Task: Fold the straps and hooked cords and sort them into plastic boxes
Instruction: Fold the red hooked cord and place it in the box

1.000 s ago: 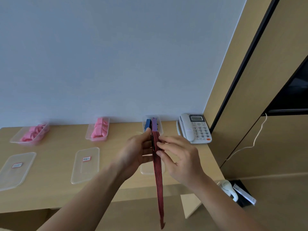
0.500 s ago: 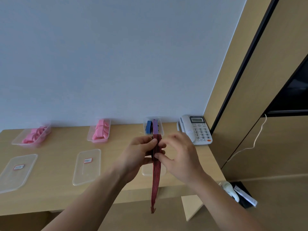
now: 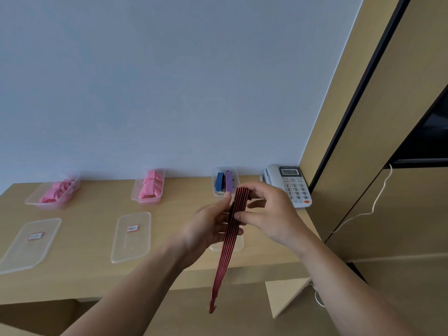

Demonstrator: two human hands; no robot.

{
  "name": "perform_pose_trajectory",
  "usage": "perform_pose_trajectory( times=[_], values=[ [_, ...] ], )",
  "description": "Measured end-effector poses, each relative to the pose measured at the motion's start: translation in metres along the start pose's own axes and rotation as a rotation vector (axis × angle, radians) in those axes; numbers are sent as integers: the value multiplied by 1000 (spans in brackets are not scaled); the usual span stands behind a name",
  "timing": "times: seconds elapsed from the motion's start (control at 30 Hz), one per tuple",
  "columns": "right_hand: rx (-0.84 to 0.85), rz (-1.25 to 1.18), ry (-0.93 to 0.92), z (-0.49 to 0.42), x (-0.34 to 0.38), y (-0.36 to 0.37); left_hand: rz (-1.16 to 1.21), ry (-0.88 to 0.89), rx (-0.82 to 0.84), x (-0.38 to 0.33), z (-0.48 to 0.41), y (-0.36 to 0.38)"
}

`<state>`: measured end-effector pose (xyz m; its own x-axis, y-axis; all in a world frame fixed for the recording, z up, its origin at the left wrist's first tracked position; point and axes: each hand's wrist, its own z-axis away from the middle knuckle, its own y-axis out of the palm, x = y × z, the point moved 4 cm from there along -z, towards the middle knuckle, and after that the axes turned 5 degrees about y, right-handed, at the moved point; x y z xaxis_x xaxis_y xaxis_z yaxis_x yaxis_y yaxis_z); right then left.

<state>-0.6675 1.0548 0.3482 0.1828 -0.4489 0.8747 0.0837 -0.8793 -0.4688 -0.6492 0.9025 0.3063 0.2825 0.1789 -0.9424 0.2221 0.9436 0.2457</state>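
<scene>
- Left hand (image 3: pixel 208 224) and right hand (image 3: pixel 269 212) both pinch the red-and-black striped elastic strap (image 3: pixel 226 248) with curled fingers.
- Strap hangs before the clear plastic box (image 3: pixel 226 181) on the wooden surface (image 3: pixel 97 275).

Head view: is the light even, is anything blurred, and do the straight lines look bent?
Head view: soft, even light, no glare, only faint shadows on the desk; the striped cord, held by the left hand and right hand, shows crisp stripes, but the lid labels are too small to read; the dark cupboard edge leans strongly, likely from the wide lens.
</scene>
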Motion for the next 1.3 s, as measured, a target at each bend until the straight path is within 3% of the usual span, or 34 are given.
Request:
perform_pose_trajectory(
  times=[0.33, 0.53, 0.73, 0.9, 1.3],
  values=[
    [-127, 3, -105, 2, -2, -3, -18, -79, -70, 14, -3, 7],
    [-305, 194, -350, 13, -2, -2, 3, -100, -76, 19, -3, 11],
    [-340, 333, -559, 22, -11, 0, 34, -76, -124, 12, -9, 5],
    [-388, 306, -569, 27, -16, 4, 24, -41, -115, 10, -14, 1],
    [-293, 366, -590, 29, -15, 16, -16, 60, -61, 0, -18, -9]
  ],
)
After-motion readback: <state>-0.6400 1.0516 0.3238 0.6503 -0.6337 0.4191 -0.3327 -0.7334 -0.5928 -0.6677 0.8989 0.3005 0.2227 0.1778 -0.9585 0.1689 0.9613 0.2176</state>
